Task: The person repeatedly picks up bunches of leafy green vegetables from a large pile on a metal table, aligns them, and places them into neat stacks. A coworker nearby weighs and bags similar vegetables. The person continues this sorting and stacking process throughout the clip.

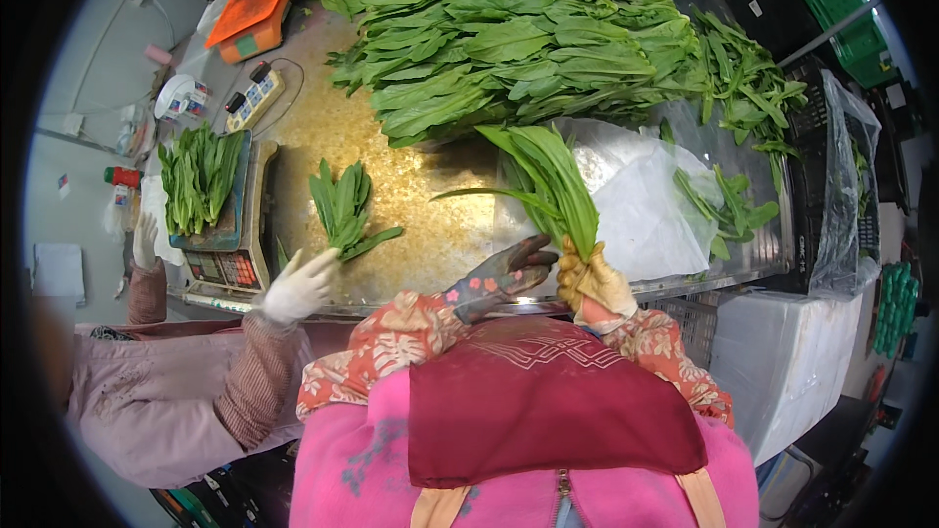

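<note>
A bunch of long green leafy vegetables (561, 187) stands upright in my right hand (596, 280), which wears a yellowish-white glove closed round the stem ends. My left hand (506, 275), in a dark glove with pink flowers, is just left of those stems, fingers apart and apparently holding nothing. Beyond the bunch lies a large pile of the same leafy vegetables (513, 37) on the metal table (433, 235). A clear plastic sheet (638, 213) is spread under and to the right of the bunch. A small bunch of leaves (343, 205) lies to my left.
A co-worker's white-gloved hand (301, 286) is by the small bunch. Left of it, a weighing scale (227, 264) carries leafy vegetables (198, 180). Farther off are a power strip (255, 99) and an orange scale (253, 11). Loose leaves (733, 209) and a white box (785, 359) are at right.
</note>
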Motion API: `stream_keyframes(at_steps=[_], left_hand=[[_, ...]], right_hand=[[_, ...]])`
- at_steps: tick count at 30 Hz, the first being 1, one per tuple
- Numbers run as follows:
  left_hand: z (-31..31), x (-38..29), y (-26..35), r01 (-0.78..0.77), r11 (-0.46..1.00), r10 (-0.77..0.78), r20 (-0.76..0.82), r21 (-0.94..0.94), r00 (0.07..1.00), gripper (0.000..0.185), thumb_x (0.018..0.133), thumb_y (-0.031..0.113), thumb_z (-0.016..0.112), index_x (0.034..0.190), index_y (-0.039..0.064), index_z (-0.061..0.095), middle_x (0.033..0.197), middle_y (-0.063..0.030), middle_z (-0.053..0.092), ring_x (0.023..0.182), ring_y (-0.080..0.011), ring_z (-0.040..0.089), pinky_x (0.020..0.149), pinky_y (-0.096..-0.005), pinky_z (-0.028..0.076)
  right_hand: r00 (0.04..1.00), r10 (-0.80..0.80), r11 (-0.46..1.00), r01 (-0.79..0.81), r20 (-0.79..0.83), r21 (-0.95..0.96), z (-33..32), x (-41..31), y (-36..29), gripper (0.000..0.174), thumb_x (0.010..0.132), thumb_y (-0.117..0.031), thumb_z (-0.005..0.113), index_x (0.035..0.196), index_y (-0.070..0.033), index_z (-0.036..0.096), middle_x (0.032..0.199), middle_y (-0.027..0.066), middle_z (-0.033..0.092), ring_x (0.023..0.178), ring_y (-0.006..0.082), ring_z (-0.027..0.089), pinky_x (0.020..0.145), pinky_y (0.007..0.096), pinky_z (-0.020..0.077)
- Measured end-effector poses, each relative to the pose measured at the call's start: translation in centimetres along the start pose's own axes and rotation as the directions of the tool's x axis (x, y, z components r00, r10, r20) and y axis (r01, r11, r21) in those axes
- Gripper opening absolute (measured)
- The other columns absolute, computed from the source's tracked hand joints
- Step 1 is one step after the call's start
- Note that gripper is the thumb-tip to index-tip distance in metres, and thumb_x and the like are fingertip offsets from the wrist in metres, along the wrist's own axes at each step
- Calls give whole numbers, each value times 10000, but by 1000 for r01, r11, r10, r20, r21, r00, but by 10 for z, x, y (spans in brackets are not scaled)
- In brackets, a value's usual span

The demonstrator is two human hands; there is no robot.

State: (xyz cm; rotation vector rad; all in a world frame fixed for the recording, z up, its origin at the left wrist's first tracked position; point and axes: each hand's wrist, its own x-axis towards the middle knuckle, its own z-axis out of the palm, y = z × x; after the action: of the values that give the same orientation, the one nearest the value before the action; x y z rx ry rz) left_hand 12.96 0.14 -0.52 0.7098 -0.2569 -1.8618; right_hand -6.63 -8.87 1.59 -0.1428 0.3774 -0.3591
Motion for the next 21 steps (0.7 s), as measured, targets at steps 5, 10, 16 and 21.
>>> stream_keyframes(at_steps=[5,10,16,21], left_hand=[[5,2,0,-151,989,150,-138,6,979,378,899,143,509,1247,14,438,1120,-69,549,981,-126,551,814,-256,463],[-57,-39,45,-274,925,362,-389,264,847,334,924,162,448,1225,18,448,1074,-69,566,944,-122,563,807,-255,467],[-191,-130,116,-328,944,327,-195,28,924,306,954,184,374,1199,23,460,1018,-68,587,900,-117,577,798,-255,471],[-165,-115,98,-258,960,260,7,-108,965,294,957,188,366,1180,26,468,987,-71,597,877,-120,586,785,-259,479]], right_hand=[[928,336,942,-335,163,-33,-1,-1,12,449,895,-493,439,1133,-120,514,947,85,597,803,196,544,699,333,418],[980,6,814,-119,-196,-568,3,1,18,369,912,-337,528,1113,-33,472,891,100,592,627,121,583,464,196,458],[977,11,844,-123,-213,-521,11,7,25,294,910,-270,552,1071,-33,490,799,68,589,598,122,574,474,216,461],[935,-181,568,-153,-305,-809,17,8,29,243,866,-182,608,1020,-6,543,748,47,596,576,76,532,498,214,436]])
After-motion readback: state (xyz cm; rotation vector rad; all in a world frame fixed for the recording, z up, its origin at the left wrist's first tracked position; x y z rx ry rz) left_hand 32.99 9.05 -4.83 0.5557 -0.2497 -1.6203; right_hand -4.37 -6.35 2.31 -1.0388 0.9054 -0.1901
